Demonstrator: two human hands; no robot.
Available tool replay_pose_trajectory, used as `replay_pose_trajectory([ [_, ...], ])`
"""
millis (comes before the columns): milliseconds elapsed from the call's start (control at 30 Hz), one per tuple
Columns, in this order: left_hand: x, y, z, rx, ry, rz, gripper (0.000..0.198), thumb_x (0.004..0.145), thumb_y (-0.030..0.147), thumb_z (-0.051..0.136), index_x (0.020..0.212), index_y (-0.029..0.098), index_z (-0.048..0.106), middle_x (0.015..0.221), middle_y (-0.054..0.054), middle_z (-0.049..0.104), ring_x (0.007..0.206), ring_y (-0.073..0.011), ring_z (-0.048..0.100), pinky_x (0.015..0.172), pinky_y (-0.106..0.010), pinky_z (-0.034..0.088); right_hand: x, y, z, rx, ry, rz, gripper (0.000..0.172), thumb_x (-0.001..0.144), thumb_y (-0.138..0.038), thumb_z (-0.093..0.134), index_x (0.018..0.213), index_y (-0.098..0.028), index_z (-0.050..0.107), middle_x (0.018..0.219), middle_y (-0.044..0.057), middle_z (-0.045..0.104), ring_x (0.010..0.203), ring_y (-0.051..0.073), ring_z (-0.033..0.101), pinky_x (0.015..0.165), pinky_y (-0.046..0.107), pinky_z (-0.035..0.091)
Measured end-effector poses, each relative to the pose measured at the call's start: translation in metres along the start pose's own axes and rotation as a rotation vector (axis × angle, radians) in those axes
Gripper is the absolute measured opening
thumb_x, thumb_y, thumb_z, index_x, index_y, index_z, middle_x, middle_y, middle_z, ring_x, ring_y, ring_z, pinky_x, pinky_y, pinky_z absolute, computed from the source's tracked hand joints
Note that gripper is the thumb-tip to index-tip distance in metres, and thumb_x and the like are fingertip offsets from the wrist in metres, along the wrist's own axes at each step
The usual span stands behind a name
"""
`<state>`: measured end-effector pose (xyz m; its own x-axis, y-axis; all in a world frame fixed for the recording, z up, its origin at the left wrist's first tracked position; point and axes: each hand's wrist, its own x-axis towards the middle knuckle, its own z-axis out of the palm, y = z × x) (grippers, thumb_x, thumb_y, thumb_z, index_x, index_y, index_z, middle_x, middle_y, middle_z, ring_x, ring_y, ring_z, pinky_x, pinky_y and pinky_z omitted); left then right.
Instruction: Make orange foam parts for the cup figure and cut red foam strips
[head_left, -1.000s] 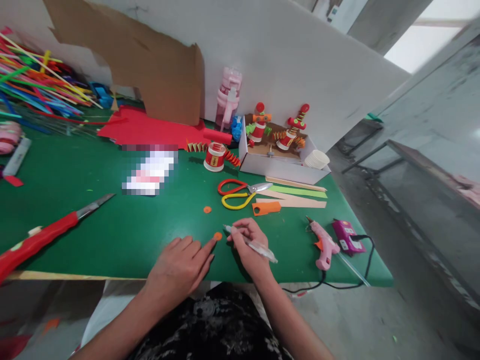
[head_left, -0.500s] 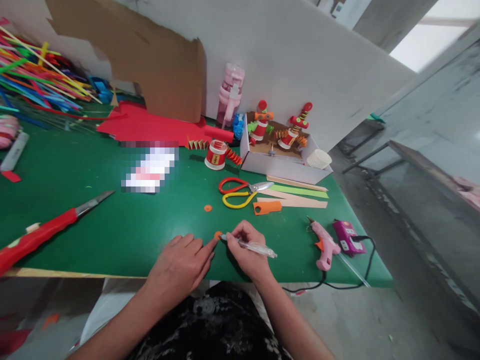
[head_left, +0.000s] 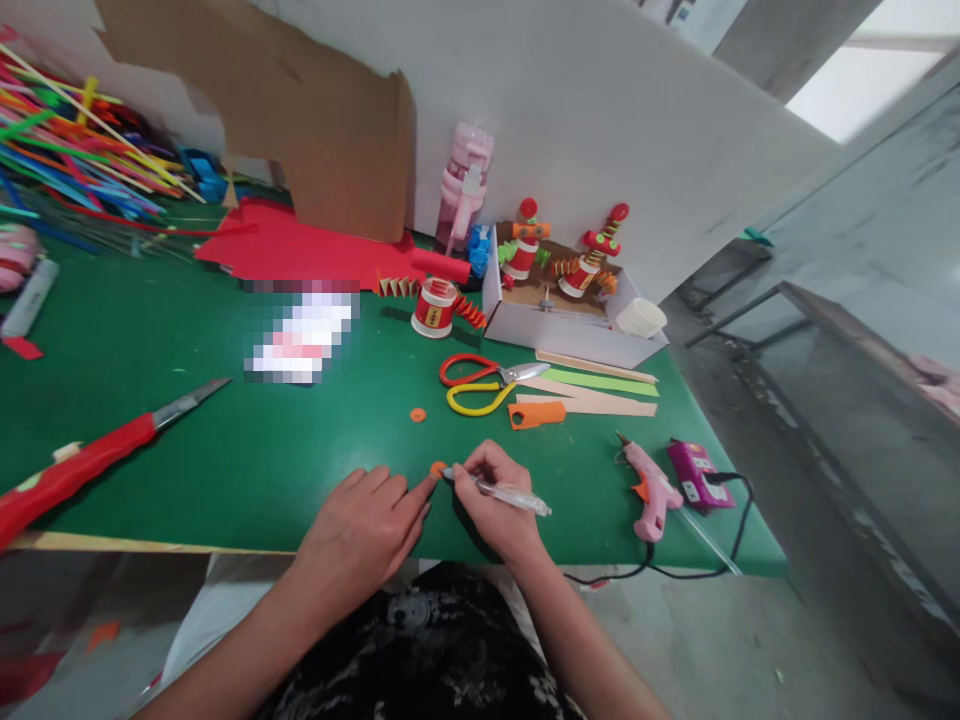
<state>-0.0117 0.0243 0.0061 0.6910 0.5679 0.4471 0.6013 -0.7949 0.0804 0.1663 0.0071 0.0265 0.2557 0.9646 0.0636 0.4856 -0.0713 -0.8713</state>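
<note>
A small orange paper circle (head_left: 437, 467) lies on the green tabletop. The outstretched index fingertip of my left hand (head_left: 367, 525) presses on its edge; the other fingers of that hand lie loosely bent on the table. My right hand (head_left: 496, 500) is closed around a clear-barrelled pen (head_left: 517, 497), tilted, with its tip touching the circle. Just beyond lies a second orange circle (head_left: 418, 414). Scissors (head_left: 480, 384) with one red and one yellow handle rest open farther back, beside an orange paper scrap (head_left: 537, 413) with a hole cut in it.
A pink glue gun (head_left: 651, 490) and its cord lie right, near a purple box (head_left: 697, 473). A red-handled knife (head_left: 112, 450) lies left. Behind are a paper-cup figure (head_left: 433, 308), a white box (head_left: 570, 335) holding two more figures, and a pink bottle (head_left: 463, 190).
The view has shifted very slightly. The pen's rear end has moved a little; both hands stay at the orange circle.
</note>
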Motion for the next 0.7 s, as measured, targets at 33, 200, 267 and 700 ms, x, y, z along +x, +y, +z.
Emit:
replay_pose_trajectory([
  [33, -0.0001, 0.0, 0.0, -0.001, 0.0, 0.0, 0.03, 0.097, 0.021, 0.048, 0.119, 0.013, 0.067, 0.069, -0.003, 0.055, 0.07, -0.022, 0.048, 0.066, -0.037, 0.031, 0.0, -0.0001, 0.0, 0.0, 0.004, 0.005, 0.024, 0.075, -0.038, 0.056, 0.059, -0.024, 0.046, 0.051, -0.006, 0.046, 0.047, 0.01, 0.04, 0.047, 0.021, 0.034],
  [200, -0.0006, 0.0, 0.0006, 0.005, -0.002, 0.004, 0.031, 0.097, 0.021, 0.048, 0.119, 0.013, 0.067, 0.069, -0.003, 0.055, 0.07, -0.0221, 0.048, 0.066, -0.037, 0.032, 0.0003, -0.0029, -0.0007, -0.009, -0.011, 0.024, 0.023, 0.075, -0.038, 0.055, 0.06, -0.024, 0.046, 0.052, -0.006, 0.046, 0.047, 0.01, 0.04, 0.047, 0.022, 0.035],
  [267, -0.0008, 0.0, 0.0009, 0.002, -0.004, 0.001, 0.03, 0.097, 0.021, 0.047, 0.119, 0.013, 0.067, 0.069, -0.003, 0.056, 0.07, -0.022, 0.048, 0.066, -0.037, 0.033, 0.0002, -0.0036, -0.0008, -0.01, -0.002, 0.024, 0.023, 0.075, -0.038, 0.055, 0.06, -0.024, 0.045, 0.051, -0.006, 0.045, 0.047, 0.01, 0.04, 0.047, 0.022, 0.035],
  [700, -0.0005, 0.0, 0.0, 0.017, -0.012, 0.004, 0.029, 0.097, 0.022, 0.048, 0.118, 0.013, 0.067, 0.069, -0.003, 0.057, 0.07, -0.0215, 0.049, 0.066, -0.037, 0.033, -0.0001, -0.0031, -0.0009, -0.031, 0.01, 0.003, 0.024, 0.076, -0.037, 0.056, 0.058, -0.024, 0.046, 0.05, -0.006, 0.046, 0.047, 0.01, 0.041, 0.047, 0.021, 0.035],
])
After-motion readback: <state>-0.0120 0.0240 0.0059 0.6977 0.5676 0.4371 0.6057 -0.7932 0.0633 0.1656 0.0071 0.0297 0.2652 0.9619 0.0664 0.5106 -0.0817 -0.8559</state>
